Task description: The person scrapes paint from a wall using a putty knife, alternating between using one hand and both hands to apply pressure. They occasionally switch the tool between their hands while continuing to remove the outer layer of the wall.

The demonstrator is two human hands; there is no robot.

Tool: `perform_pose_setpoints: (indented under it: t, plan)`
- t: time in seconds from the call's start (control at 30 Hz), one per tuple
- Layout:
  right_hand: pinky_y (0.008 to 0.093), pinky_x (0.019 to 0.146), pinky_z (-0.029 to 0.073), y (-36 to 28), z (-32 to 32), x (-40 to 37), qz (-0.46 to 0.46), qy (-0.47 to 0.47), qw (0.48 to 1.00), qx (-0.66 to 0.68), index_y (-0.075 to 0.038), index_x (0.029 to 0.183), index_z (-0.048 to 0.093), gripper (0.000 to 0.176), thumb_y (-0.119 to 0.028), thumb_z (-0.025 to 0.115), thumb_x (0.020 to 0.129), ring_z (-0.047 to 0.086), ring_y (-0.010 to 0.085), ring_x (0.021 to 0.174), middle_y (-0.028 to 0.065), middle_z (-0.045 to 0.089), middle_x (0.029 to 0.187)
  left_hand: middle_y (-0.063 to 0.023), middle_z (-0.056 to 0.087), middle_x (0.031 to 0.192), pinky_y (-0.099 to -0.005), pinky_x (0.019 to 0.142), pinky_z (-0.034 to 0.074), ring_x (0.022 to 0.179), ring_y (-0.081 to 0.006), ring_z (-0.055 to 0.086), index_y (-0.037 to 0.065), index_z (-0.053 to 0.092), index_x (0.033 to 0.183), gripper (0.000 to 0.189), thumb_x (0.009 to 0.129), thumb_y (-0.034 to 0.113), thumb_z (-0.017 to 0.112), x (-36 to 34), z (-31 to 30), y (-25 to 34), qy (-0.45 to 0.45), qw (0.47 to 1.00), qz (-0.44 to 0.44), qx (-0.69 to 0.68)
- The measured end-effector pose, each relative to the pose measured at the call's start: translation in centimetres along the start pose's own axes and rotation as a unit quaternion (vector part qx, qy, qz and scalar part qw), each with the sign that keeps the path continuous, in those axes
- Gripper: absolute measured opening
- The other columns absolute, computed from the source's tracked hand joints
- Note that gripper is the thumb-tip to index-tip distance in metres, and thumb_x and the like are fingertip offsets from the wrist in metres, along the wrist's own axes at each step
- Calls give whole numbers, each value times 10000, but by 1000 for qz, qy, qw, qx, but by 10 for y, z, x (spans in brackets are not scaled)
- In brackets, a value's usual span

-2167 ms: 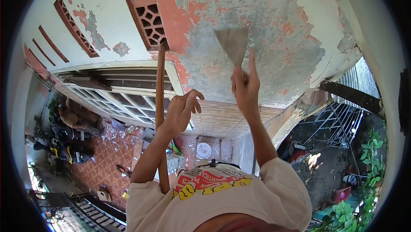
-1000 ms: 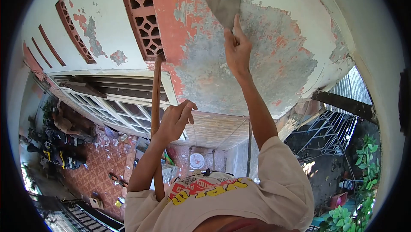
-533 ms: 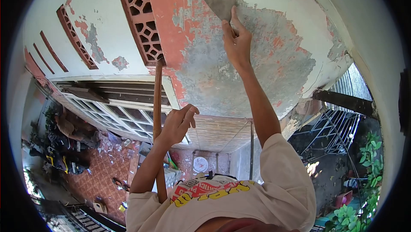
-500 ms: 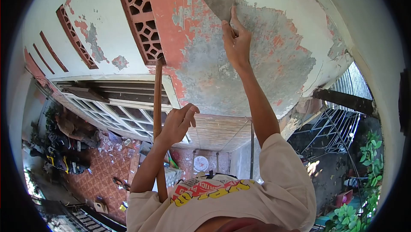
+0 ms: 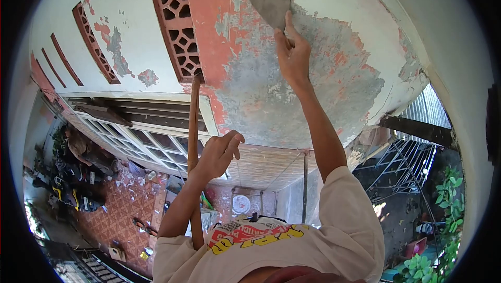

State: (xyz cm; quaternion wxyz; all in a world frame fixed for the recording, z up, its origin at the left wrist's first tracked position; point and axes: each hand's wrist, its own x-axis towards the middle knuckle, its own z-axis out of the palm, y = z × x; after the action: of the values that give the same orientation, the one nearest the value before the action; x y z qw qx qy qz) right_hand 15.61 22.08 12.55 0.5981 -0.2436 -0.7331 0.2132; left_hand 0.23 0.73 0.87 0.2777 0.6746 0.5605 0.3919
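My right hand (image 5: 296, 58) is closed around the handle of a wide putty knife (image 5: 272, 9), its index finger stretched along the blade. The grey blade lies against the wall (image 5: 261, 82), where white and salmon paint has peeled to bare grey plaster. Lower down, my left hand (image 5: 222, 153) hangs in front of the wall with loosely bent fingers and nothing in them. My left forearm crosses a wooden pole (image 5: 193, 121), which leans up to the wall beside a salmon vent block (image 5: 180, 43).
Below the vents runs a louvred window (image 5: 151, 139) with white frames. Far down, paint flakes litter the tiled floor (image 5: 122, 212), near a white bucket (image 5: 241, 204) and dark clutter on the left. A dark beam (image 5: 417, 129) and green leaves (image 5: 420, 270) are at the right.
The view has shifted slightly, so the wall and both hands sit a little lower and further right. The putty knife stays at nearly the same spot on the wall, still in my right hand.
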Motion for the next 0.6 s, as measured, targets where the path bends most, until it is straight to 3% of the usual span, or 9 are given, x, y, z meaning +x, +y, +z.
perform_pose_setpoints:
  t: [0.4, 0.5, 0.6]
  plan:
    - [272, 501, 236, 5, 1, -1, -26, 8, 1000, -12, 28, 1481, 430, 515, -170, 572, 1028, 249, 57, 567, -46, 243, 617, -117, 654, 624, -356, 637, 510, 618, -223, 672, -13, 648, 1024, 446, 1079, 326, 363, -1, 0, 5, -7, 1000, -12, 18]
    - [256, 489, 239, 9, 1, -10, -12, -2, 1000, -25, -5, 1488, 434, 516, -189, 589, 1031, 260, 35, 544, -83, 277, 599, -102, 666, 626, -409, 688, 499, 640, -317, 674, 25, 627, 1027, 383, 1060, 302, 365, -2, 1, 3, 2, 1000, -13, 18]
    - [273, 505, 238, -4, 6, 3, 22, -11, 999, 42, 21, 1485, 427, 534, -196, 591, 1025, 260, 51, 565, -57, 251, 611, -112, 657, 627, -357, 637, 509, 618, -226, 672, -11, 645, 1014, 440, 1078, 329, 373, 0, 3, -1, -2, 1000, -3, 27]
